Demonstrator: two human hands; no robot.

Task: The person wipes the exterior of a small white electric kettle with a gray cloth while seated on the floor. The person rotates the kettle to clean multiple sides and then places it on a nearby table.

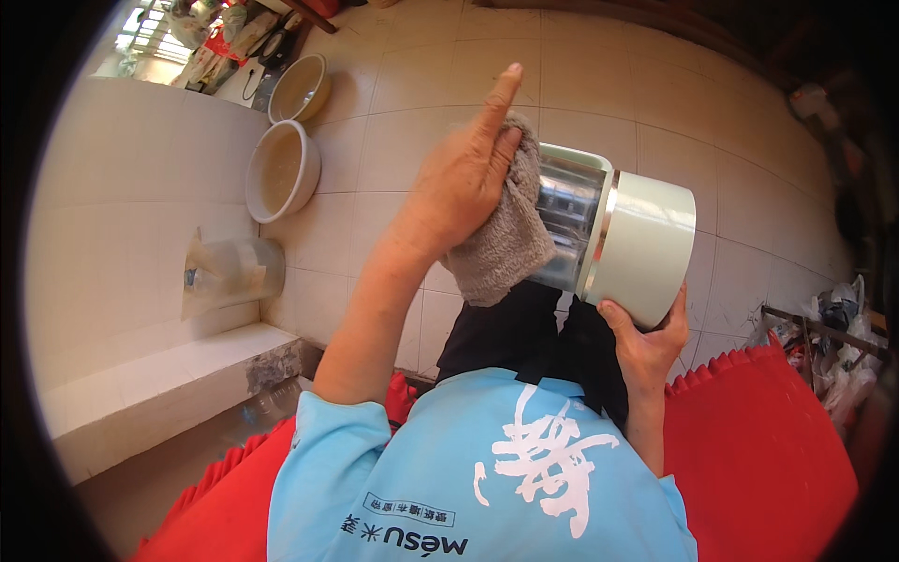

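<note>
A pale green appliance [642,239] with a clear jug-like section [570,204] lies tilted on its side over my lap. My right hand [646,344] holds its green base from below, thumb on the near edge. A grey-brown terry cloth [499,260] is bunched under my left hand [463,175], against the end of the clear section. The left index finger points away from the cloth while the other fingers press on it. The cloth and hand hide the far end of the clear section.
Two plastic basins [315,172] stand on the tiled floor [407,151] at the left, near a translucent plastic container [246,270]. A white tiled ledge [175,386] juts out at lower left. Red fabric [751,428] spreads around me. Plastic bags [850,372] lie at the right.
</note>
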